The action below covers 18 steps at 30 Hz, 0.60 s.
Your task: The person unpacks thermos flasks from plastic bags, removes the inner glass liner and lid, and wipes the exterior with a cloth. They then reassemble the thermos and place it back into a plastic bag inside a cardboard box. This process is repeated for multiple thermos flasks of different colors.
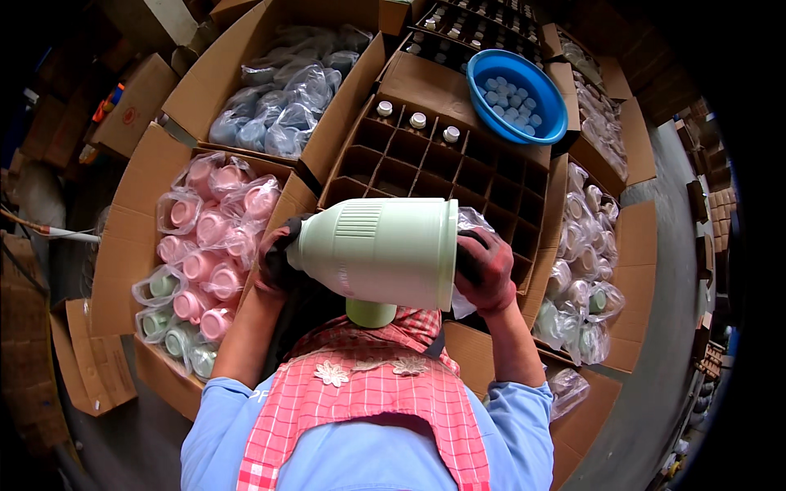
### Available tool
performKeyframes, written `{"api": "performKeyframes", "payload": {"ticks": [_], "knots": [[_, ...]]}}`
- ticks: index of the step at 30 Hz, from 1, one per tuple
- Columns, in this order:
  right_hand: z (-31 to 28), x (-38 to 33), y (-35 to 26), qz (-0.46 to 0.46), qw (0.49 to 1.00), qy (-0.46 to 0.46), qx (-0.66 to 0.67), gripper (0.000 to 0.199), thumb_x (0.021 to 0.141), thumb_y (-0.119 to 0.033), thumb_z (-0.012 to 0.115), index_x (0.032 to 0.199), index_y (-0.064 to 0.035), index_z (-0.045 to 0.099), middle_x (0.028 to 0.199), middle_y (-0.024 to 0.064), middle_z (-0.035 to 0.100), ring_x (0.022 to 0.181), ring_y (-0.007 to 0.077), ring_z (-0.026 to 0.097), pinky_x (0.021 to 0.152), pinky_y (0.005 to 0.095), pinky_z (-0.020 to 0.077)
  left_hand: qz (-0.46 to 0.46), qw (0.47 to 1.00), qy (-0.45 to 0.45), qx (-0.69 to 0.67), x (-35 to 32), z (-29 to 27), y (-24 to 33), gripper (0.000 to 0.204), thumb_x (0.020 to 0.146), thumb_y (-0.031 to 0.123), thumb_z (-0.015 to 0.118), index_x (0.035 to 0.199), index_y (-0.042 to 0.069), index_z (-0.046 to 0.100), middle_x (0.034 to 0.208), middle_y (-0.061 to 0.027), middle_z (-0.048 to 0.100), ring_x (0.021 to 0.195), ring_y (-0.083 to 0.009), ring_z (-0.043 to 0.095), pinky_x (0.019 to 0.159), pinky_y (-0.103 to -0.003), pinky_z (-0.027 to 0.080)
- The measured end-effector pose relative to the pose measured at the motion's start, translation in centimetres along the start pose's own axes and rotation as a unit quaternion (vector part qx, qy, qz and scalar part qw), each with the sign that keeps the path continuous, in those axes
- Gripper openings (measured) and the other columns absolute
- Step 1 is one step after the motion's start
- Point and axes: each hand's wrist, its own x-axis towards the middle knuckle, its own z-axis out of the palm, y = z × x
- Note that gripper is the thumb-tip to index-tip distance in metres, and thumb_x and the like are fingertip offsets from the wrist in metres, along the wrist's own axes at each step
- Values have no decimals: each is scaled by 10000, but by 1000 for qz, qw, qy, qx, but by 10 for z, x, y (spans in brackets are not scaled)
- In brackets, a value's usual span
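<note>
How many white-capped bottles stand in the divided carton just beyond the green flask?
3, in the carton's far row: left bottle, middle bottle, right bottle. The green flask covers the near cells, so more may be hidden.

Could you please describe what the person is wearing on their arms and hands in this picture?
Both hands are gloved: the left hand and the right hand wear dark gloves with a worn reddish tint on the backs and fingers. The forearms are bare. Light blue short sleeves end near the elbows, under a red-and-white checked apron with small white flower appliqués at the chest.
</note>
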Motion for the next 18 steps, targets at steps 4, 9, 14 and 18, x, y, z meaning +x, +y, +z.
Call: {"api": "performKeyframes", "payload": {"ticks": [4, 9, 14, 18], "knots": [[21, -19, 11, 215, 946, 52, 236, 206, 681, -24, 654, 885, -26, 621, 757, 91, 615, 678, 224, 590, 631, 292, 474, 112, 984, 34, 133, -8, 34, 16, 694, 776, 475, 604, 1212, -47, 466, 1161, -162, 555, 1057, -265, 548, 934, -376, 421], [26, -25, 26, 314, 859, -25, 403, 236, 749, -59, 650, 976, 0, 625, 909, 67, 654, 803, 115, 584, 713, 276, 477, 318, 844, 26, 431, -18, 53, 25, 723, 695, 437, 733, 1183, -33, 482, 1134, -170, 565, 1048, -292, 551, 923, -390, 430], [23, -19, 19, 455, 724, -8, 518, 305, 801, -80, 637, 1095, -9, 600, 1002, 70, 646, 879, 114, 583, 767, 266, 485, 412, 665, -80, 618, -21, 94, 43, 644, 699, 414, 750, 1136, -9, 536, 1112, -226, 565, 1040, -361, 561, 875, -416, 461], [26, -23, 28, 359, 851, 8, 383, 218, 803, -70, 620, 1015, -18, 627, 925, 78, 651, 798, 132, 598, 690, 273, 485, 222, 957, 42, 183, -14, 50, 22, 675, 659, 287, 714, 1191, -52, 474, 1153, -160, 556, 1070, -274, 546, 945, -383, 426]]}}
